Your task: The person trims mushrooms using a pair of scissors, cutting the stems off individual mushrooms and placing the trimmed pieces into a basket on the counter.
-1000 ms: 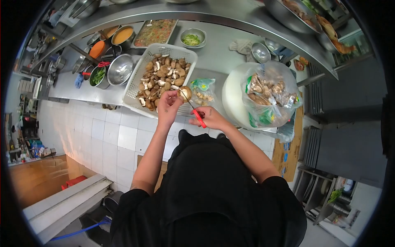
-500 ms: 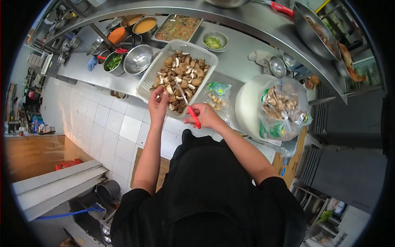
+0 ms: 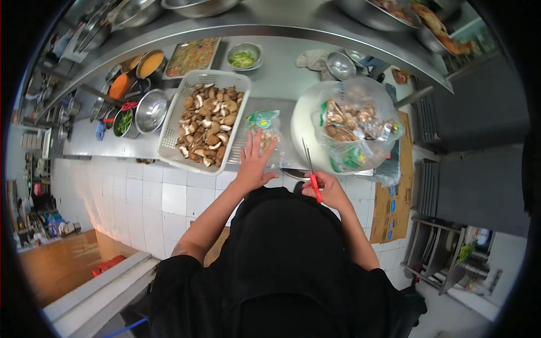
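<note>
While the left hand (image 3: 255, 168) spreads its fingers apart over a small plastic bag (image 3: 263, 120), the right hand (image 3: 329, 192) clasps red-handled scissors (image 3: 315, 188) near the white round container (image 3: 303, 121), with mushrooms (image 3: 208, 121) piled in a perforated basket (image 3: 245, 84) on the steel counter (image 3: 282, 59).

No wording, brand or number could be read. Blue print stood on the cardboard (image 3: 393, 194) at four o'clock, too small to make out. The small bag (image 3: 262, 120) at twelve o'clock and the large bag (image 3: 360, 152) at two o'clock bore green printed patches, both illegible. A tiny dark mark on the right hand (image 3: 329, 192) was equally unreadable.
</note>
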The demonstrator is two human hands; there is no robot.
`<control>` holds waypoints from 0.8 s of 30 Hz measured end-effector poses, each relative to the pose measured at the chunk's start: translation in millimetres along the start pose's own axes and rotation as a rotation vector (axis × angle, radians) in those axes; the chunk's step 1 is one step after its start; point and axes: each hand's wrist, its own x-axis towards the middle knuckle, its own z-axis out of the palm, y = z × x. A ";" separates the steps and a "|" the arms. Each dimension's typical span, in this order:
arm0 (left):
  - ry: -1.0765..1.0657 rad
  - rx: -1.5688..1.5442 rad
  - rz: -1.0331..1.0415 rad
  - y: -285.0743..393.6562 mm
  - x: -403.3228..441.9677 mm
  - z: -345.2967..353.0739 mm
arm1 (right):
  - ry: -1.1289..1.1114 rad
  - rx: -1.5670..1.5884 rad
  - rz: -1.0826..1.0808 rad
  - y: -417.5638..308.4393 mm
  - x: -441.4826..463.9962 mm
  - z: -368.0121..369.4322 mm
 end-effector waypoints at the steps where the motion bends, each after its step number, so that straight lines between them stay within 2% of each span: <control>1: -0.173 0.129 -0.098 5.1 13.0 7.2 | 0.031 -0.057 -0.013 -3.5 -7.2 -3.1; 2: -0.344 0.261 -0.192 8.7 25.7 14.0 | 0.050 -0.124 -0.003 -8.3 -16.6 -7.1; 3: -0.354 0.260 -0.167 0.5 35.3 25.5 | 0.076 -0.115 -0.003 -15.0 -26.8 -9.8; 6: -0.187 0.285 -0.246 -32.9 58.0 49.1 | 0.112 -0.194 -0.041 -33.1 -55.5 -23.7; 7: -0.201 0.284 -0.219 -50.2 58.3 58.5 | 0.139 -0.181 -0.039 -32.2 -63.5 -30.8; 9: -0.057 0.241 -0.107 -97.0 56.1 84.7 | 0.163 -0.204 0.004 -26.5 -81.6 -47.0; 11: 0.088 0.241 0.007 -95.1 57.0 84.5 | 0.192 -0.218 0.031 -23.0 -102.5 -63.1; 13: -0.090 -0.047 -0.080 -98.3 49.7 87.1 | 0.213 -0.240 0.055 -17.6 -126.9 -80.8; 15: -0.198 -0.191 0.078 -65.6 39.9 68.2 | 0.294 -0.227 0.011 -8.8 -154.9 -96.7; 17: -0.402 -0.460 0.058 -9.6 34.9 37.4 | 0.337 -0.194 0.051 -0.7 -185.1 -117.0; 19: -0.477 -0.754 -0.008 69.5 45.6 20.4 | 0.438 -0.060 0.078 9.6 -212.4 -136.1; 21: -0.435 -0.820 0.220 152.1 75.9 21.8 | 0.468 -0.014 0.061 27.5 -233.1 -156.7; 24: -0.362 -0.706 0.508 263.3 142.6 40.1 | 0.768 -0.027 0.101 52.5 -261.0 -184.3</control>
